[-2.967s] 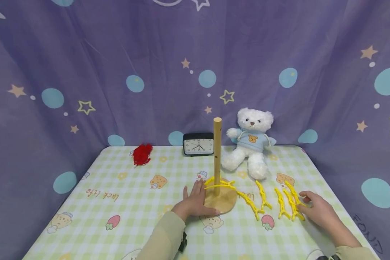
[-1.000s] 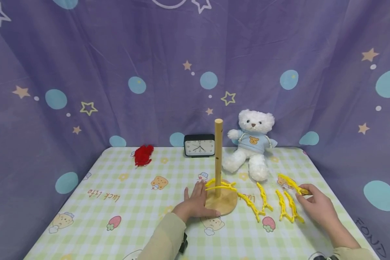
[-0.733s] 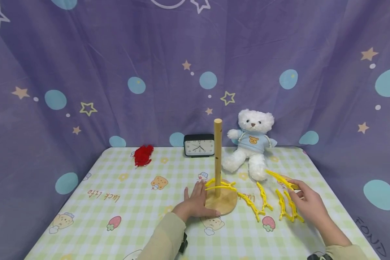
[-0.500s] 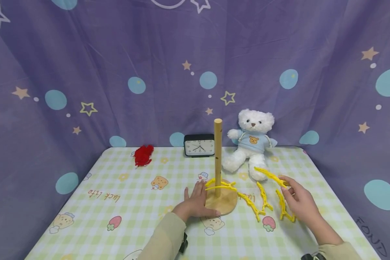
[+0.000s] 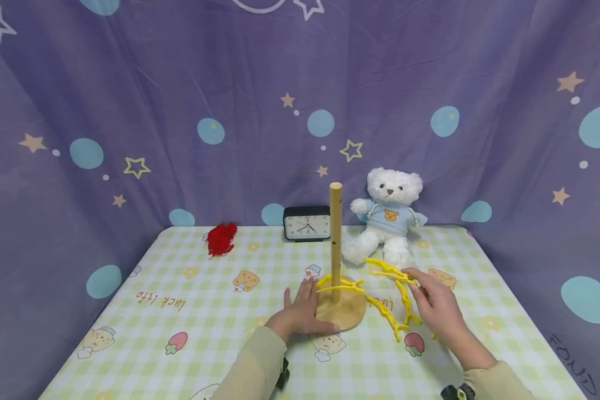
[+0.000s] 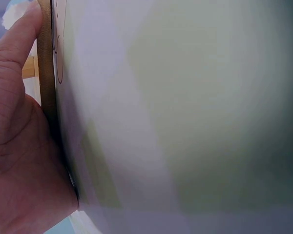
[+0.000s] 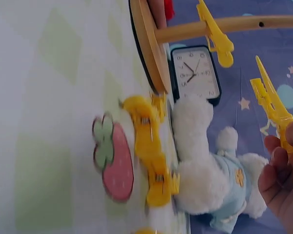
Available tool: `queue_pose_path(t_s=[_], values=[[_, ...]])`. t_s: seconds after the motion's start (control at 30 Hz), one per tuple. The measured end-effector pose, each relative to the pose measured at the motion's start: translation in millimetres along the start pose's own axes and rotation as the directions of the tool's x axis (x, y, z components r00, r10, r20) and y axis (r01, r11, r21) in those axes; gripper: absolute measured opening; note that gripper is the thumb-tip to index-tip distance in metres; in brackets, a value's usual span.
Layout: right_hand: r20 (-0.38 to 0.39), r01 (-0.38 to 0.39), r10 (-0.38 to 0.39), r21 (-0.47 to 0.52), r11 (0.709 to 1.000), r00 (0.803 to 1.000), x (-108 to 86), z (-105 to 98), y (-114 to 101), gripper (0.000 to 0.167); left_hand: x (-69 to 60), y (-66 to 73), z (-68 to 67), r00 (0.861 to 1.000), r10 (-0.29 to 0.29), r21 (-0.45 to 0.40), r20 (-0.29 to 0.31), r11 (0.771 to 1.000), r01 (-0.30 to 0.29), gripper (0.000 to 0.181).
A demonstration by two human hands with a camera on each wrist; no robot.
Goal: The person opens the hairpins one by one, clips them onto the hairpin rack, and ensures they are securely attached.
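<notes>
A wooden post [image 5: 335,244] stands upright on a round wooden base [image 5: 347,316]. One yellow hair clip [image 7: 216,36] sits across the post, low down near the base. My left hand [image 5: 297,316] rests along the base's left side, fingers straight and thumb on its front edge. My right hand [image 5: 437,305] pinches the rear end of another yellow hair clip [image 5: 387,269], to the right of the post and above the table; this clip's two arms stand apart. Beneath it, more yellow hair clips [image 5: 386,316] lie on the tablecloth, some mostly hidden by the right hand.
A white teddy bear [image 5: 391,216] in a blue top sits at the back right, close behind the held clip. A black alarm clock [image 5: 307,224] stands behind the post. Red stringy material [image 5: 221,239] lies at the back left. A purple curtain [image 5: 260,66] hangs behind the table.
My right hand has picked a yellow hair clip off the row at the right and carried it left towards the post. The clip's arms have spread apart. The left hand stays at the base.
</notes>
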State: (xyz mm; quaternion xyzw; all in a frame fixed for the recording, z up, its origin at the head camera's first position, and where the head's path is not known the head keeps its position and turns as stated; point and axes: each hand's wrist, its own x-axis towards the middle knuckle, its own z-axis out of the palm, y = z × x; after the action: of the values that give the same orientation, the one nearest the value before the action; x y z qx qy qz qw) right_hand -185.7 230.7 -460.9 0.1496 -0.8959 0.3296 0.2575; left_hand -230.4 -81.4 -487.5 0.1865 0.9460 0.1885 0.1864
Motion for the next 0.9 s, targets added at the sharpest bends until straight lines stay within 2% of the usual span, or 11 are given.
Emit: queue_pose_path(t_s=[0.2,0.33,0.67,0.9], values=[[-0.004,-0.007,0.007,0.037,0.999,1.0,7.3,14.5,-12.5,0.035,-0.1,0.1,-0.1,1.0,0.004,-0.01,0.007,1.0,-0.004,0.12],[0.0,0.026,-0.026,0.063,0.998,1.0,13.9,25.5,-21.8,0.035,-0.3,0.4,-0.4,1.0,0.001,-0.003,0.005,1.0,-0.001,0.119],[0.052,0.058,-0.064,0.11,0.992,0.997,27.2,51.7,-39.8,0.035,-0.9,3.1,-2.5,1.0,-0.002,0.003,0.007,1.0,0.002,0.12],[0.069,0.081,-0.09,0.123,0.989,0.994,32.7,62.0,-46.9,0.035,5.1,-4.1,4.5,1.0,-0.006,0.0,0.004,1.0,0.006,0.127]])
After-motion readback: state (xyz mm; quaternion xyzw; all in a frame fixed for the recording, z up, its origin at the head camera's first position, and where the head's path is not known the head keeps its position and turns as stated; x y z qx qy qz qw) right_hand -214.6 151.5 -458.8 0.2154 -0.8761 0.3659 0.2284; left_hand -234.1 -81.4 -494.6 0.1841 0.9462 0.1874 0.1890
